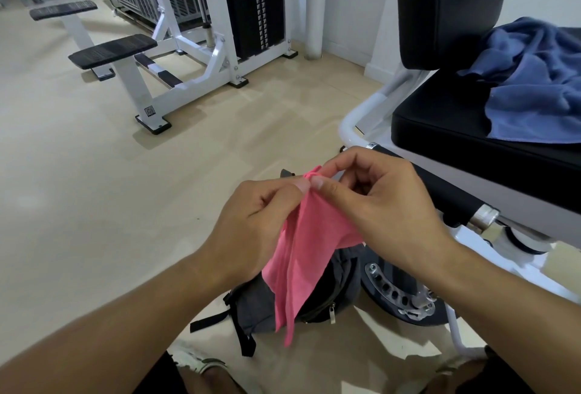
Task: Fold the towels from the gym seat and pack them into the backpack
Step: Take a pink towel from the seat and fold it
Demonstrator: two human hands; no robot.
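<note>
Pink cloth, thin and limp, hangs at centre frame: the pink towel [301, 255] is pinched at its top edge by both hands, and its lower end drapes down in loose folds over the backpack [317, 299], which lies open on the floor at lower centre. The left hand [261, 220] grips the fabric between thumb and curled fingers; the right hand [377, 205] pinches the same bunched corner between thumb and forefinger, its other fingers curled behind. The two grips almost touch. At the right edge of the frame, the blue towel [534, 85] lies crumpled on the black gym seat [440, 129], well apart from the hands and not yet folded.

Handling, as a judgement: the pink towel looks light and soft, with no stiffness to hold a crease, so it is best taken at two corners of one edge, drawn taut, then doubled. The blue towel appears thicker and heavier, likely terry; it should be lifted by an edge and shaken flat before folding. Neither seems slippery or fragile.
</note>
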